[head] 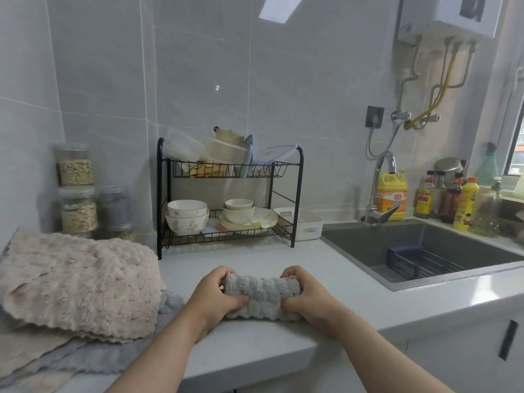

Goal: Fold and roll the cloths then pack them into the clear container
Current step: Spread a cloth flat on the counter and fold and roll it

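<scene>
Rolling looks nearly done: left hand [218,296] and right hand [304,297] each clamp 1 end of the grey ribbed fleece cloth [262,296], a tight roll on the pale counter [255,258] at 6 o'clock. Beige fluffy cloths [82,282] wait at 9 o'clock. Next, the roll likely needs carrying, kept wound, into the clear container.

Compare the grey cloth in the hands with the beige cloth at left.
The grey cloth is rolled into a compact cylinder; the beige cloth lies loosely folded and broader. The left hand and right hand hold the grey cloth's ends; no hand touches the beige cloth. The grey cloth sits directly on the counter; the beige cloth tops other cloths. Both look fluffy.
</scene>
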Tool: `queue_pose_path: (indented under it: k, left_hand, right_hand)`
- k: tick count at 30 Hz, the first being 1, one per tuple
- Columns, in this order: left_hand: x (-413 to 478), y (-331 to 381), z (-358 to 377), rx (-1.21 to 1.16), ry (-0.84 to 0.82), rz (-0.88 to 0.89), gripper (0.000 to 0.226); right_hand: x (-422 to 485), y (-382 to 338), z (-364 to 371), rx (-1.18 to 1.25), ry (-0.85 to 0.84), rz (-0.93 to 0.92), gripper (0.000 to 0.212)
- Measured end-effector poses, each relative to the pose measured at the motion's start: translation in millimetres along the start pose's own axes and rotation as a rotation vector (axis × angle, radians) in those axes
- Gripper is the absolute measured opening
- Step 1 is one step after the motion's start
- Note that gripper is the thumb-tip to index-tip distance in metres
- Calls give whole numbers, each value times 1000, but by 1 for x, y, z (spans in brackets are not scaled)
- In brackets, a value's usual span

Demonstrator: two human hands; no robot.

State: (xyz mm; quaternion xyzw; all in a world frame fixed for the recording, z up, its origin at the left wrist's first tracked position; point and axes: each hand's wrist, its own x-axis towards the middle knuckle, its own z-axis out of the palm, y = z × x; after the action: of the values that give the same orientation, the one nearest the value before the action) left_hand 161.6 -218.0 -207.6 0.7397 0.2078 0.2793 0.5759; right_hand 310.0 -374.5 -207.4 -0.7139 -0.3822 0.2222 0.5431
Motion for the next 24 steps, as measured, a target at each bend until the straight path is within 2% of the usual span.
queue_pose_path:
  k: [7,11,16,24]
  left_hand:
    - [11,-10,-7,-159,5,-85,44]
    - [10,-10,-4,-182,16,-98,38]
    - [17,-9,-7,-332,75,-170,30]
    - [25,-20,-2,-240,147,-176,33]
  right_hand:
    - [6,2,2,14,88,-5,37]
    - [4,6,-1,71,72,-34,36]
    - [7,9,-2,169,115,-60,29]
    - [17,20,-5,81,69,-51,31]
